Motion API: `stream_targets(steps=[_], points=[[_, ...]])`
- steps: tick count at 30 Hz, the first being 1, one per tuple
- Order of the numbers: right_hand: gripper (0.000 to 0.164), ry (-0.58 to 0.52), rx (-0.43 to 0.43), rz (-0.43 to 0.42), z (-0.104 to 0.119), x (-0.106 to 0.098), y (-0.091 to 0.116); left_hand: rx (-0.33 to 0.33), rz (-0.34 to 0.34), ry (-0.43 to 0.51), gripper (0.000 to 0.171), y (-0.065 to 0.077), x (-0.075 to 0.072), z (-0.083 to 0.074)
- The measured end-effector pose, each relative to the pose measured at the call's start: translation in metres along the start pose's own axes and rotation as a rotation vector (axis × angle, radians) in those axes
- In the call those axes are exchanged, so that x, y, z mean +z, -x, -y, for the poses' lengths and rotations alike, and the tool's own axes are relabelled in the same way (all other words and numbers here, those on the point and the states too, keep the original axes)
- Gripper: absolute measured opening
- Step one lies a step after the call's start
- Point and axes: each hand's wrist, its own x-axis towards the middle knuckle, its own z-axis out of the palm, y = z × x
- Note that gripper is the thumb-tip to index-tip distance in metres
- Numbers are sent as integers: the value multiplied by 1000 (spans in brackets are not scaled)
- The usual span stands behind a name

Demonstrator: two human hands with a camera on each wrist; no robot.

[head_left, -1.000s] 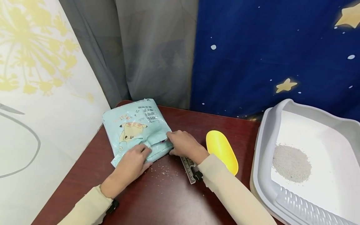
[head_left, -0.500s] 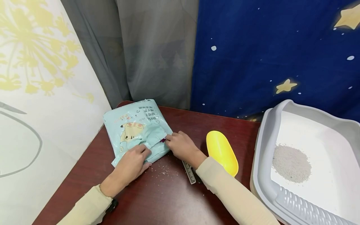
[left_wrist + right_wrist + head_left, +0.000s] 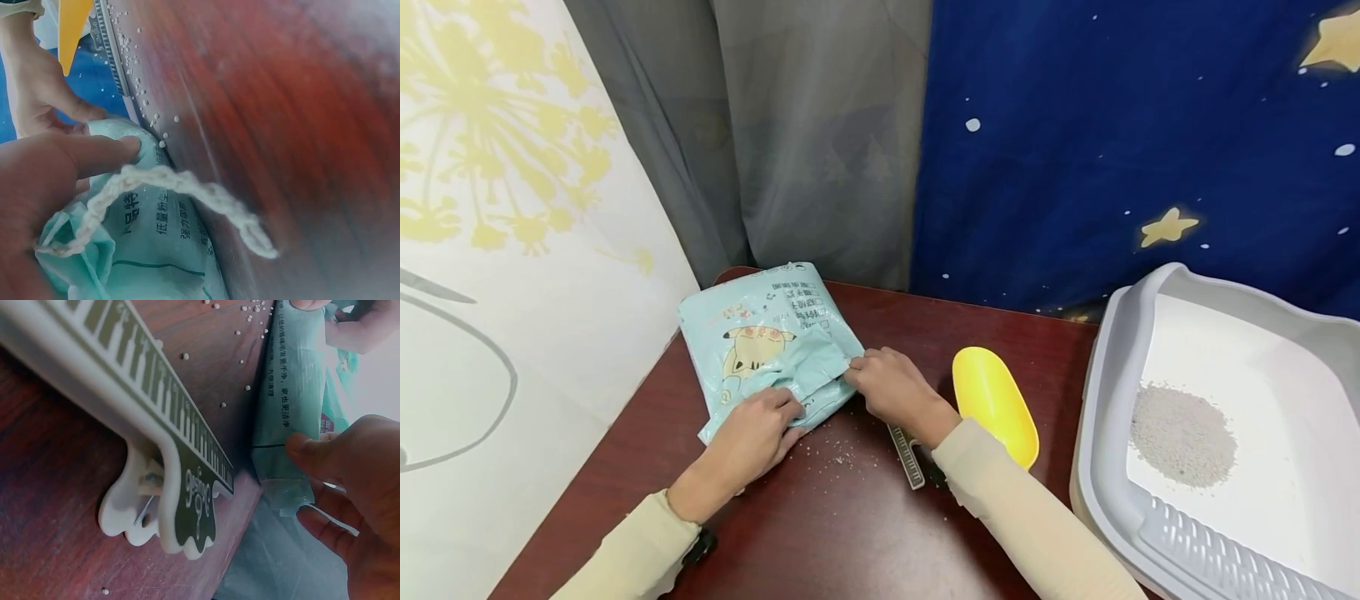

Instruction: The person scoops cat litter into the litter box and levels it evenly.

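Observation:
A light-blue plastic bag with a cartoon figure lies at the table's back left corner, its near end folded and crumpled. My left hand grips that folded end, the thumb along the bag's side in the left wrist view. At the right end of the fold, my right hand pinches the bag's edge; the right wrist view shows its thumb against the printed side. A white braided strand crosses the left wrist view. Beneath the right wrist lies a long bag clip with a paw-shaped end.
Pale granules are scattered on the dark red table in front of the bag. Right of the right hand lies a yellow scoop. A grey-rimmed litter box stands at the right, with a patch of grey litter inside.
My right hand has shifted along the opening and drawn its edges together; the dark gap there has narrowed and the flap is more crumpled. My left hand keeps its place on the bag.

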Motion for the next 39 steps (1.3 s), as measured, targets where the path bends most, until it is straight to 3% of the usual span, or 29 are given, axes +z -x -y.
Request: stream_targets(steps=[6,21,25,28,31,33,36,39], points=[[22,-70,22,-30,-1,0,-1,19,-6,42,13,-1,0,8],[11,-347,177,-54,-3,-2,10,15,47,149,34,-1,1,15],[13,-444,264,-121,2,-5,19,9,60,157,33,0,0,15],[18,-463,402,-151,10,-11,26,-7,82,160,33,-1,0,15],[29,-413,558,-97,19,-18,33,-16,101,164,33,-1,1,16],[37,-357,635,-1,25,-22,37,-18,108,164,33,-1,1,17],[42,-285,689,142,30,-25,43,-19,111,164,34,-1,1,17],[34,-267,716,233,32,-22,48,-19,109,168,34,-1,1,17]])
